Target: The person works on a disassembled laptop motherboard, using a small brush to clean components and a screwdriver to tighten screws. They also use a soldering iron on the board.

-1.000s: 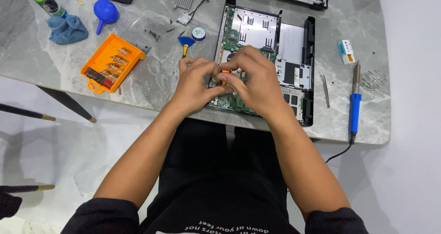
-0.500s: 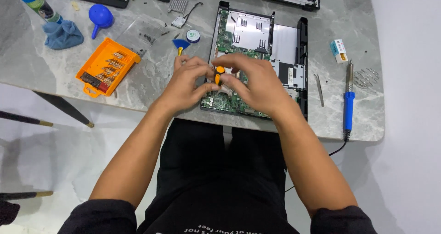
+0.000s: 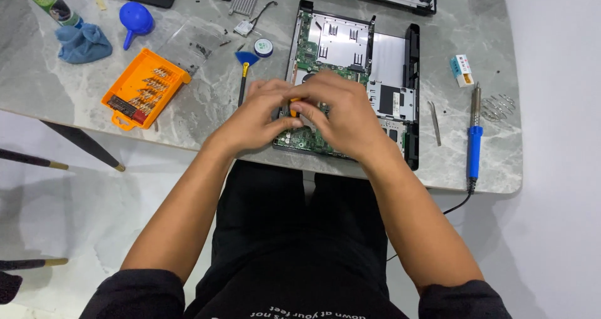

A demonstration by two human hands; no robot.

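Both hands, left hand [image 3: 253, 115] and right hand [image 3: 341, 112], meet over an opened laptop [image 3: 350, 62] on a marble table [image 3: 37, 81], pinching a small orange tool [image 3: 293, 109] between them.

Bright, even light falls from above onto my grey marbled stone tabletop [image 3: 62, 87]; soft shadows sit just beneath my hands there. Focus is sharp, glare slight, edges mildly bowed.

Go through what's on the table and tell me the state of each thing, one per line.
Laptop base: opened up, circuit board exposed.
Orange-handled tool: pinched between both hands over the board.
Left hand: closed on the tool.
Right hand: closed on the tool.
Orange bit case: open, bits showing.
Soldering iron: lying flat, corded, unheld.
Tweezers: lying flat, unheld.
Blue brush: lying unheld.
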